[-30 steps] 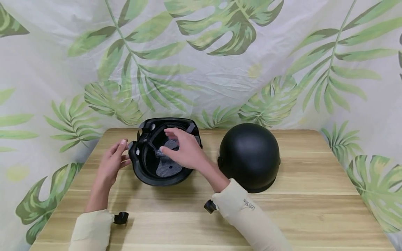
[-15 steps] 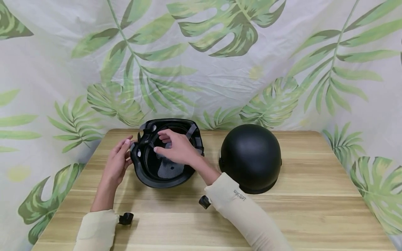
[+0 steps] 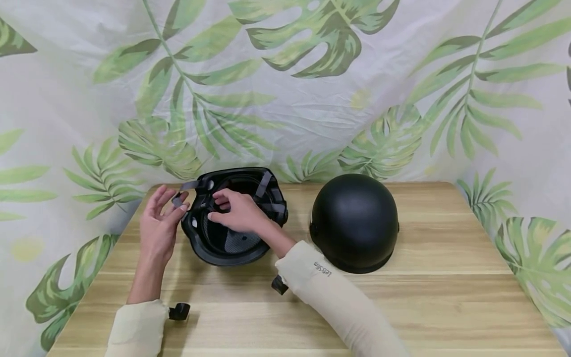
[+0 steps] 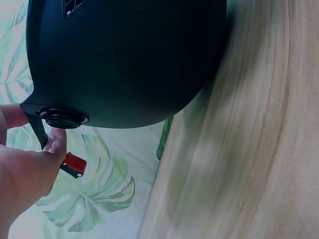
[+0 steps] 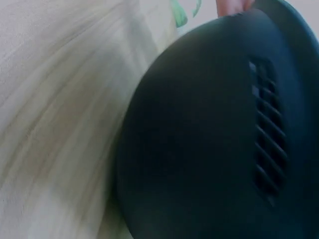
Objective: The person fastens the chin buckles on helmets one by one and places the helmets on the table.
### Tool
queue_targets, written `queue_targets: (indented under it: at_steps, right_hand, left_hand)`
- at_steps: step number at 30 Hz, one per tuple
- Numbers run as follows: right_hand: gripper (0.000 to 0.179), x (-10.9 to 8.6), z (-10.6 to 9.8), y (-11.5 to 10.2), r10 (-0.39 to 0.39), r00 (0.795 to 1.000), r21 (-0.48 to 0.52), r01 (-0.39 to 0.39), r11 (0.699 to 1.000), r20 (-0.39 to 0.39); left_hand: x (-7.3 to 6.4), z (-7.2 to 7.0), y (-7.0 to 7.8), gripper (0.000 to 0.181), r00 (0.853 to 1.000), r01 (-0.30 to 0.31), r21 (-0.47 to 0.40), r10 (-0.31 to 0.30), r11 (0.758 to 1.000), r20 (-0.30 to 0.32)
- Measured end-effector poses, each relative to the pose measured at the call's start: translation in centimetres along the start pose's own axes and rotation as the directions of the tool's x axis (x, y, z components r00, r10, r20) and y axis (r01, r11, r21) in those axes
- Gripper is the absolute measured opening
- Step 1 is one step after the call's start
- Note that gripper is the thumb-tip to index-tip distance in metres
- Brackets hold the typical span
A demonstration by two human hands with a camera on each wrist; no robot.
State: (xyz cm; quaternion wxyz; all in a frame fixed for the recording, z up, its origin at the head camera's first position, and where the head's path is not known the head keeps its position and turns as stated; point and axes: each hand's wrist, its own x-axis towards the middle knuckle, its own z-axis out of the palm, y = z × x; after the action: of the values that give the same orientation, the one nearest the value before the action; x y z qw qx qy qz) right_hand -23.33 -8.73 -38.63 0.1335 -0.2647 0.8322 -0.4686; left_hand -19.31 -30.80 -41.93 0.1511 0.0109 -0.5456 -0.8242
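Note:
A black helmet [image 3: 236, 258] lies upside down at the table's back left, its padded inside facing up with dark straps across it. Beyond its left rim, my left hand [image 3: 158, 228] holds the helmet's chin strap [image 3: 189, 185] between thumb and fingers. In the left wrist view, a red-and-black buckle [image 4: 74, 164] shows by those fingers, below a round black fitting [image 4: 65, 118] on the shell. My right hand [image 3: 241, 212] hovers over the helmet's opening with fingers bent and thumb apart; nothing shows between them. The right wrist view has the shell's slatted vent [image 5: 269, 129].
A second black helmet [image 3: 354, 223], dome up, stands right of the first, close to my right forearm. Both are on a wooden table [image 3: 446, 297]. Behind its back edge hangs a leaf-print cloth [image 3: 303, 119].
My left hand has gone from the helmet's left rim to the chin strap, now drawn out to the left. My right hand has shifted left over the opening.

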Motion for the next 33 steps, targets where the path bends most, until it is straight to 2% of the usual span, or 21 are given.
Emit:
queue_targets:
  at_steps: [5,8,14,18,21,24,27,30,33]
  right_hand:
    - [0.053,0.4,0.9,0.2,0.027,0.999,-0.036,-0.026,0.999,0.027]
    - [0.053,0.5,1.3,0.5,0.027,0.999,-0.060,-0.026,0.998,0.028]
    - [0.046,0.6,1.9,1.0,0.019,0.999,-0.127,-0.013,0.992,0.048]
    - [0.045,0.6,2.2,1.2,0.033,0.997,-0.129,-0.025,0.991,0.062]
    - [0.045,0.5,2.3,1.4,0.029,0.997,-0.125,-0.020,0.992,0.069]
    - [0.044,0.4,2.4,1.4,0.025,0.996,-0.131,-0.015,0.991,0.080]
    - [0.044,0.3,2.4,1.5,0.022,0.995,-0.146,-0.008,0.989,0.096]
    - [0.044,0.2,2.3,1.6,0.021,0.993,-0.186,0.000,0.983,0.114]
    - [0.045,0.1,2.3,1.7,0.021,0.992,-0.239,0.010,0.971,0.128]
  left_hand:
    - [-0.2,0.2,0.4,0.091,0.998,0.004,0.055,0.000,0.998,-0.063]
    - [-0.2,0.4,0.6,0.091,0.998,-0.007,0.028,0.008,1.000,-0.066]
    - [-0.2,0.7,0.4,0.070,0.997,-0.036,-0.071,0.031,0.997,-0.076]
    - [0.0,0.6,0.1,0.050,0.987,-0.068,-0.046,0.061,0.997,-0.148]
    - [0.2,0.5,0.0,0.045,0.974,-0.080,0.023,0.083,0.997,-0.212]
    - [0.3,0.4,-0.1,0.056,0.966,-0.052,0.101,0.076,0.994,-0.248]
    - [0.2,0.2,-0.1,0.072,0.963,0.012,0.155,0.030,0.988,-0.268]
    - [0.3,0.0,0.1,0.085,0.957,0.090,0.136,-0.048,0.987,-0.288]
    - [0.2,-0.2,0.3,0.090,0.947,0.136,0.063,-0.111,0.989,-0.300]
